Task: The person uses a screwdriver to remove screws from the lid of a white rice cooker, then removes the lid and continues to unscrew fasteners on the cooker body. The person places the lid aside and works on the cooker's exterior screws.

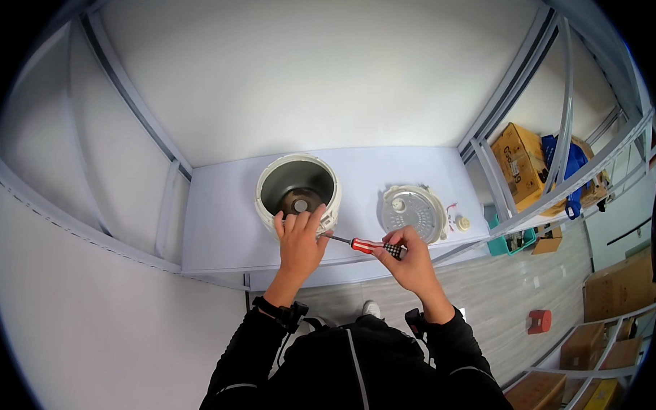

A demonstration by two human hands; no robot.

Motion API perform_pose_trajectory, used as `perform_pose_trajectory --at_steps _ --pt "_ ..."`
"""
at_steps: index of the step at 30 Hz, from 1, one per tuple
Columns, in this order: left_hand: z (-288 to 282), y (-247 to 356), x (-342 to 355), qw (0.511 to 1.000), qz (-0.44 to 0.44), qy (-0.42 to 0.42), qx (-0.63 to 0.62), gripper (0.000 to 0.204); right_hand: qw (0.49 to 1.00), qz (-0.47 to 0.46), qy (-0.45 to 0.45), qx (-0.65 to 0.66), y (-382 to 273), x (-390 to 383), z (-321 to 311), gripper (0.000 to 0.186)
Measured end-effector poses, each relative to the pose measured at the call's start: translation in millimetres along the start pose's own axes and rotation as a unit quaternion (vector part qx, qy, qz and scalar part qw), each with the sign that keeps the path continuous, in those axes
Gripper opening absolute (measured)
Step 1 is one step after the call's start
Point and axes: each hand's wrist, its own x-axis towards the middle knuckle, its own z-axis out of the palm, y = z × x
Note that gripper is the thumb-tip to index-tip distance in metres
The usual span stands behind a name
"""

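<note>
A white rice cooker body (264,216) stands on the table with its top uncovered, its grey inside and a round central piece showing. Over its near rim curl the fingers of my left hand (301,240), gripping the wall. My right hand (410,261) holds a screwdriver (366,245) by its red, black and white handle. The shaft points left at the cooker's near right side, close to my left thumb. Its tip is hidden there, so I cannot tell whether it touches a screw. To the right lies a detached cooker lid (414,212) with a perforated metal plate.
A small cream round part (462,223) and thin red bits lie right of the lid on the white table (218,234). Metal frame posts flank the table. Beyond the right one are a cardboard box (518,167), a teal crate (511,242) and a red stool (539,321).
</note>
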Motion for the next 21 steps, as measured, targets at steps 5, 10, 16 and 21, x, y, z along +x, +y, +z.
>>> perform_pose_trajectory --at_steps 5,10,16,21 --pt "-1 1 0 1.0 -0.003 0.009 -0.002 0.059 0.986 0.093 -0.133 -0.044 -8 -8 -4 0.02" --pt "-2 5 0 1.0 -0.007 0.019 0.004 0.059 0.98 0.107 -0.167 0.002 11 -17 5 0.025" --pt "-7 10 -7 0.993 0.011 0.108 -0.036 0.053 0.989 0.113 -0.094 0.025 25 -27 8 0.023" --pt "5 14 -40 0.972 -0.077 0.123 -0.183 0.036 0.989 0.117 -0.083 0.037 29 -35 10 0.023"
